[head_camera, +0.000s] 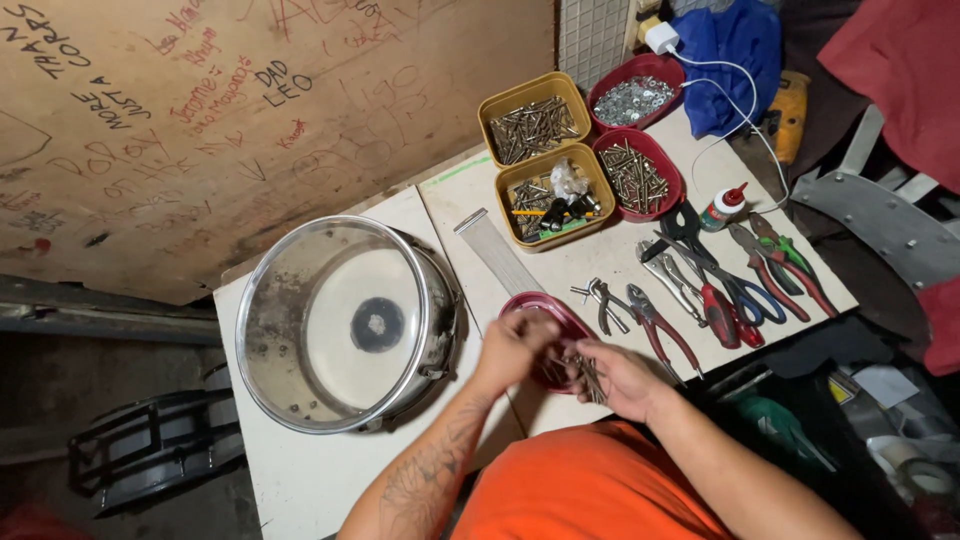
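left hand (512, 347) curled over red bowl (545, 305) | right hand (617, 377) pinching screws (588, 376) (palm up)

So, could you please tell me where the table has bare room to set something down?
Bare table lies in front of the drum, beside the left hand, and a strip runs between the snare wires and pliers. The right end is crowded with hand tools and screw trays.

snare drum (345, 325), pliers (660, 325), glue bottle (724, 206)
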